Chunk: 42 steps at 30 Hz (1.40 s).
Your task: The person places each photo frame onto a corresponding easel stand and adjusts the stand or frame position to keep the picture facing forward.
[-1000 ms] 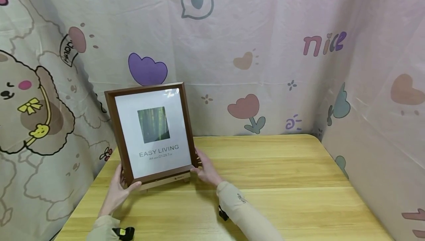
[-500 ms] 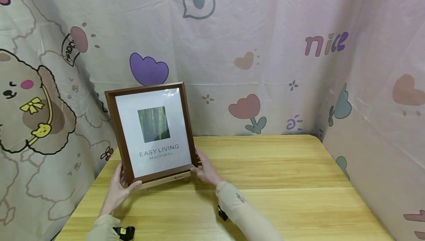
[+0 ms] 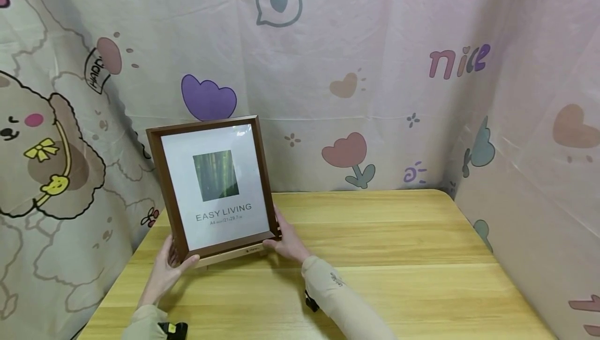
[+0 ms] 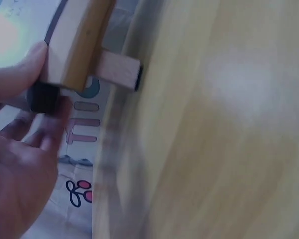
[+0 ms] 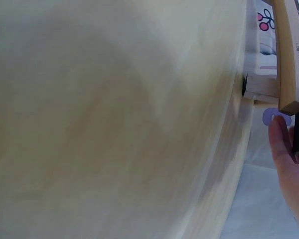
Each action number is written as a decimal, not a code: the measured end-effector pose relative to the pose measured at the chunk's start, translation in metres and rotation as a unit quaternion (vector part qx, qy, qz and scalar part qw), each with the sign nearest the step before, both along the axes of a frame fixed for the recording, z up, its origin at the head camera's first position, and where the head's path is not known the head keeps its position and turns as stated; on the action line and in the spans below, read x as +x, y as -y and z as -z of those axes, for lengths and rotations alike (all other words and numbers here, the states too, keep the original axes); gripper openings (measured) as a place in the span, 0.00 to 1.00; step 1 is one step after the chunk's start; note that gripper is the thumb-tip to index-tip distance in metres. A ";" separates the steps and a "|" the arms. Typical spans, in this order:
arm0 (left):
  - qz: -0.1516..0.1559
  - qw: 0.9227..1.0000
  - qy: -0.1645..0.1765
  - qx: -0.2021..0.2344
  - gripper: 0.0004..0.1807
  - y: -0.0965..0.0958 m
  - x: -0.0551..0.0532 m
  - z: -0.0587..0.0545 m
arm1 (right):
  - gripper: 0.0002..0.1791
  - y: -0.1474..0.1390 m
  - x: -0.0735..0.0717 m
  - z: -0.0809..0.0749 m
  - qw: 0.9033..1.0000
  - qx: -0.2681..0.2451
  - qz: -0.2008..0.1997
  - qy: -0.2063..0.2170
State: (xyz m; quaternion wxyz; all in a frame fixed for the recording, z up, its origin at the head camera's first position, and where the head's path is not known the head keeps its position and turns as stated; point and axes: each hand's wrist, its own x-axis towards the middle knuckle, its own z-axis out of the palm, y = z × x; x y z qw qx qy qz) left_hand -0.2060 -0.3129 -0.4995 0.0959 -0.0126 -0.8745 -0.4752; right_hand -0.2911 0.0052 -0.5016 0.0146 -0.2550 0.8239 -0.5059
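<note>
A brown picture frame (image 3: 214, 184) with a white "EASY LIVING" insert and a small green forest picture leans back on a light wooden tabletop easel, its lower edge on the front ledge (image 3: 229, 255). My left hand (image 3: 165, 272) grips the frame's lower left corner, thumb in front and fingers behind. At the lower right corner my right hand (image 3: 289, 241) holds the frame likewise, its thumb across the front. The left wrist view has the ledge end (image 4: 72, 45) beside the left thumb and an easel foot (image 4: 117, 69). Most of the easel is hidden behind the frame.
The wooden table (image 3: 398, 256) extends to the right of the frame. Behind it and at both sides hangs a printed cloth (image 3: 300, 59) with cartoon drawings. The table's rear edge lies close to the back cloth.
My right thumb has slid slightly left over the front of the lower right corner. The left hand keeps its grip, and the frame has hardly moved.
</note>
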 end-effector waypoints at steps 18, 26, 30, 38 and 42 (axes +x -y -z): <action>0.010 0.999 -0.008 -0.038 0.51 -0.002 -0.002 0.001 | 0.62 -0.005 -0.002 0.003 0.999 -0.022 0.000 0.039; 0.014 0.999 -0.002 -0.037 0.52 -0.004 -0.004 0.000 | 0.62 -0.009 -0.003 0.002 0.999 -0.026 0.006 0.041; 0.013 0.999 -0.011 -0.044 0.51 -0.007 -0.007 0.000 | 0.62 -0.012 -0.003 0.001 0.999 -0.026 0.011 0.044; 0.013 0.999 -0.012 -0.051 0.49 -0.013 -0.007 0.001 | 0.61 -0.016 -0.004 0.001 0.998 -0.021 0.025 0.055; 0.016 0.999 -0.017 -0.048 0.49 -0.015 -0.009 0.002 | 0.61 -0.019 -0.003 0.001 0.997 -0.029 0.025 0.061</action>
